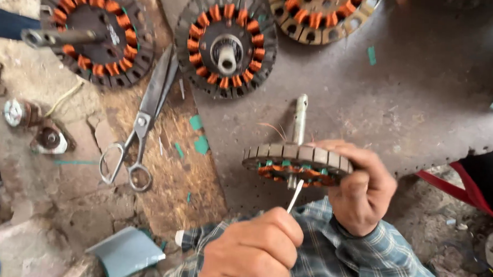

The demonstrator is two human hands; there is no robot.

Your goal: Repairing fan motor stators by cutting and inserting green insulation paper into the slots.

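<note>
Gripping a motor winding disc point(296, 160) by its rim, the right hand point(360, 190) holds it on edge at the lower centre of the frame, fingers closed around the right side, its shaft pointing up toward the dark metal desk point(426, 91). The left hand point(252, 249), at the bottom centre, is closed on a thin white stick point(295, 196) whose tip touches the underside of the disc among the orange coils. By the look of it, the step in hand is tucking or seating something in the slots; the next push would call for a steady disc and a light, well-aimed tip.

Two more wound discs point(226, 40) lie in the upper part of the frame, a third is cut off at the top edge. Scissors point(142, 123) lie at left centre. What the stick presses on is hidden under the disc, and the left fingertips cannot be seen.
</note>
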